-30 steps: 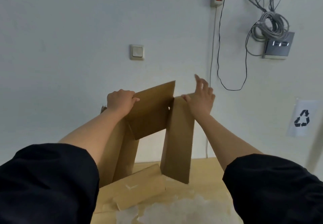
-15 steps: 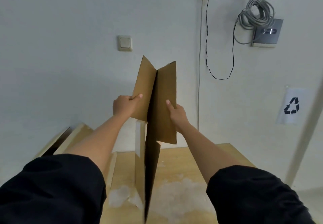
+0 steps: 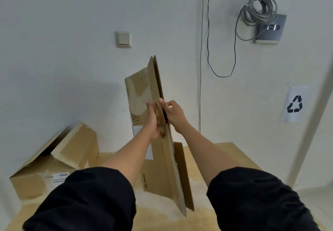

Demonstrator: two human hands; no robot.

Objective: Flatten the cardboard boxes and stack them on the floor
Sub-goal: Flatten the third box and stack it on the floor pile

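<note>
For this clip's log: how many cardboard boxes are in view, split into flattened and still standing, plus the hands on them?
Flattened cardboard box, pressed between both hands: 1
Unflattened cardboard box with open flaps, at the left: 1
Hands on the flattened box: 2, left hand and right hand
Total: 2 boxes, 2 hands

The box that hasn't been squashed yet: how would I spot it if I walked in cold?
Start at the pale wall with the light switch, then drop to the wooden table below it. At the table's left end sits the unflattened box, flaps open, white label on its front. Unlike the collapsed cardboard, it still has bulk.
</note>
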